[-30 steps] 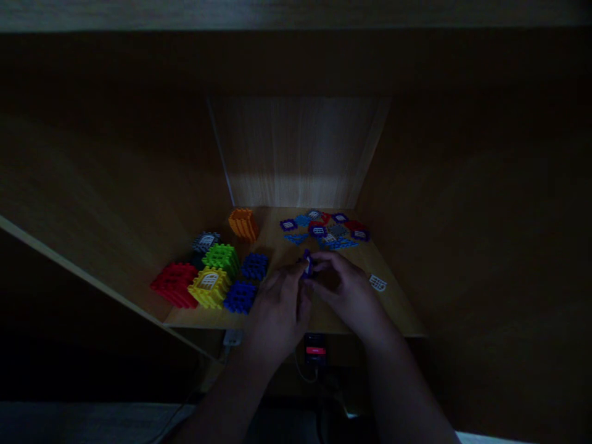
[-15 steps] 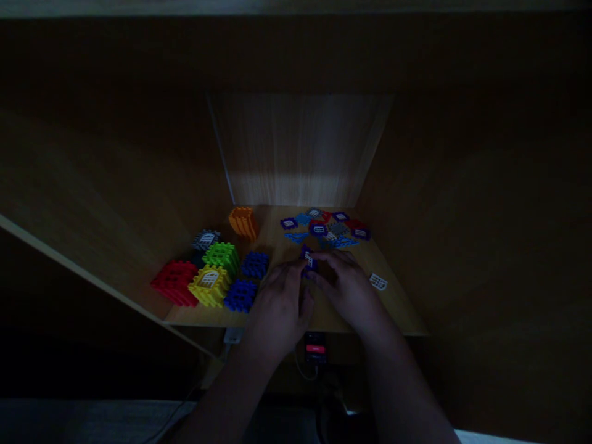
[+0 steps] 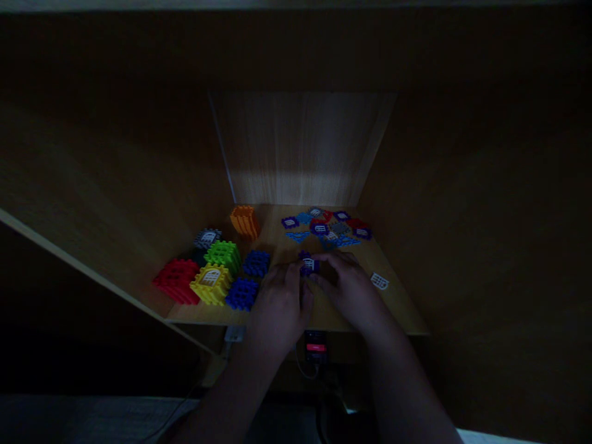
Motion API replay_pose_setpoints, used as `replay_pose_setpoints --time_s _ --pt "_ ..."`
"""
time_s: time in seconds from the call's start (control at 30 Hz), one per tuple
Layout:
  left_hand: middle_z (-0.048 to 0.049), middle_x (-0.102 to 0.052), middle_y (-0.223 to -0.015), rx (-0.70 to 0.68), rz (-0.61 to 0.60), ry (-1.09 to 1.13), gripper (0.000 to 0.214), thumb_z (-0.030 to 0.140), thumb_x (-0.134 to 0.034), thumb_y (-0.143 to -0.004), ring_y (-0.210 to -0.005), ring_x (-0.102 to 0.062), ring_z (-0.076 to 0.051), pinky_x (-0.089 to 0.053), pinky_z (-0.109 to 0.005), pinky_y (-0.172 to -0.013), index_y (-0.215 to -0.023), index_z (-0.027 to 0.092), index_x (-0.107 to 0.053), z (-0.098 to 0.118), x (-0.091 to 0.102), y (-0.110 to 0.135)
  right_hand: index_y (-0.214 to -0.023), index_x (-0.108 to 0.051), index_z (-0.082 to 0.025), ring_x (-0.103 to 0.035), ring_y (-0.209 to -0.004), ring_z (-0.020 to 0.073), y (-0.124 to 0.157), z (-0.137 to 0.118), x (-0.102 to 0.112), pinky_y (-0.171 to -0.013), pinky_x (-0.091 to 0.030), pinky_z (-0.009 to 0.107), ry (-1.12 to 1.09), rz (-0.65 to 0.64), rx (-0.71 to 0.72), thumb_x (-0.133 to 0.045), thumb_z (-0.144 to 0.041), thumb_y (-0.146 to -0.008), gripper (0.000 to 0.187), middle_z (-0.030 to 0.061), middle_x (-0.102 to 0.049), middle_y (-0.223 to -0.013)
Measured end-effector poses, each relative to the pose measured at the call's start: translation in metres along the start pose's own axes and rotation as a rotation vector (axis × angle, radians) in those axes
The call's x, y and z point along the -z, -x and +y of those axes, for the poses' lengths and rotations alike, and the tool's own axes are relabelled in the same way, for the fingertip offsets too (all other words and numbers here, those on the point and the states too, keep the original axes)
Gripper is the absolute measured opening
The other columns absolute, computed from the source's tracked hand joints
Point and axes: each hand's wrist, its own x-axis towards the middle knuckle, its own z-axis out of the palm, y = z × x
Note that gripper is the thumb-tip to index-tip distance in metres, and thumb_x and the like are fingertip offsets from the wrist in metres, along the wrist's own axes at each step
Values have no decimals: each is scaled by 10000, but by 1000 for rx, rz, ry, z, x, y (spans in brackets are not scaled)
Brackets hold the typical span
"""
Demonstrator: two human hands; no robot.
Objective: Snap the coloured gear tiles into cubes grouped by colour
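Between my two hands is a purple building tile [image 3: 308,264] with a white lattice window piece on it, held just above or on the wooden shelf. My left hand [image 3: 283,296] is closed, its fingertips at the tile's left and near edge. The fingers of my right hand [image 3: 345,280] pinch the right side of the same tile. Left of my left hand stand two dark blue stacks of notched tiles, the nearer blue stack [image 3: 243,293] and the farther blue stack [image 3: 256,263]. To the right of my right hand lies a loose white window piece [image 3: 380,281].
At the left are stacks of tiles: red [image 3: 178,281], yellow [image 3: 211,283], green [image 3: 223,256], grey [image 3: 208,238] and orange [image 3: 245,222]. Mixed loose tiles [image 3: 320,229] and blue triangles [image 3: 297,237] lie at the back right. Side walls enclose the wooden shelf [image 3: 272,237]; a dark device [image 3: 316,348] sits below its front edge.
The purple tile has turned from a steep tilt to a flatter pose, so more of its white window shows. Both hands stay on it with small finger shifts.
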Motion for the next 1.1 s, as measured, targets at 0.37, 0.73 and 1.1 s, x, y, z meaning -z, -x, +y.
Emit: replay_pose_setpoints --time_s 0.37,0.73,1.1 --pt "-125 -726 -1188 -9 25 -26 308 115 -630 -981 -1165 -674 -324 -623 -532 -1018 -1281 167 -587 0 -1 0 -1256 -711 -276 -686 -1197 310 1 -1 0 -1059 -543 507 -4 11 -12 -762 -199 -971 299 71 -784 -1246" --pt "-126 -731 -1178 -7 26 -30 316 110 -635 -975 -1153 -681 -331 -631 -546 -1004 -1283 165 -592 -2 -3 2 -1298 -678 -285 -691 -1227 311 3 1 0 -1075 -551 523 -30 20 -42 -735 -233 -981 326 75 -764 -1298" --pt "-107 -746 -1143 23 28 -33 293 88 -610 -979 -1114 -714 -318 -648 -508 -956 -1251 195 -596 -2 -3 1 -1314 -664 -287 -690 -1261 304 3 1 0 -1107 -545 529 -41 -8 -36 -720 -203 -980 349 74 -754 -1325"
